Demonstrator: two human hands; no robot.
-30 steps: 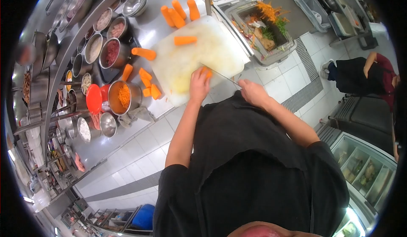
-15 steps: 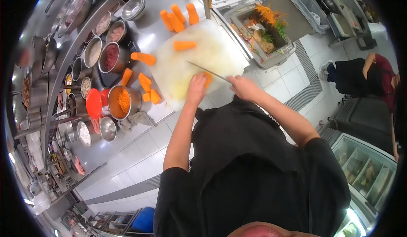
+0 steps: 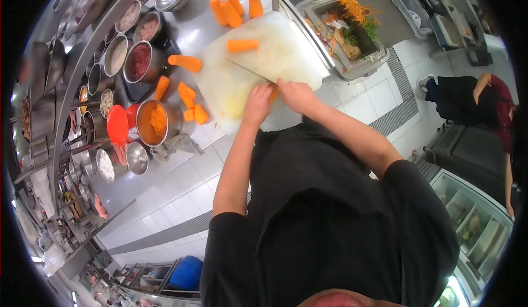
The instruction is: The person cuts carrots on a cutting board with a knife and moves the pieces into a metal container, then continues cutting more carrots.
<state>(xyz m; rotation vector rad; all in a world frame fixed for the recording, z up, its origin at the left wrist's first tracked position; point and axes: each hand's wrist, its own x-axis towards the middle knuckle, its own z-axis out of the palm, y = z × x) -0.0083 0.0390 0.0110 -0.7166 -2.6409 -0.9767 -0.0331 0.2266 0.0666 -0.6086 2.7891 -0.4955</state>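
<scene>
**Carrot under the knife at the near edge of the board**

Far to my left I see a steel shelf [image 3: 82, 81] lined with round tubs, one holding something dark red [image 3: 140, 61]. Just below stands a metal pot of shredded carrot [image 3: 157, 122] with a red lid [image 3: 117, 125] leaning at its side. Cut carrot chunks [image 3: 191, 104] lie on the steel counter [image 3: 192, 32] between that pot and the white cutting board [image 3: 258, 59].

On the board, my left hand [image 3: 257, 104] is curled down over a carrot piece [image 3: 273, 93], fingertips pressing it against the board's near edge. One loose carrot length [image 3: 242, 45] lies at the board's middle, well apart from the hands, and three whole carrots [image 3: 234, 4] rest on the counter beyond it.

My right hand [image 3: 294, 95] sits just beside the left, closed around the handle of a knife [image 3: 247, 70]; the blade runs away across the board, its heel at the held carrot.

Further right, a bin of peelings [image 3: 352, 26] stands on the floor, and another person in dark clothes [image 3: 467, 98] bends at the far edge.
</scene>
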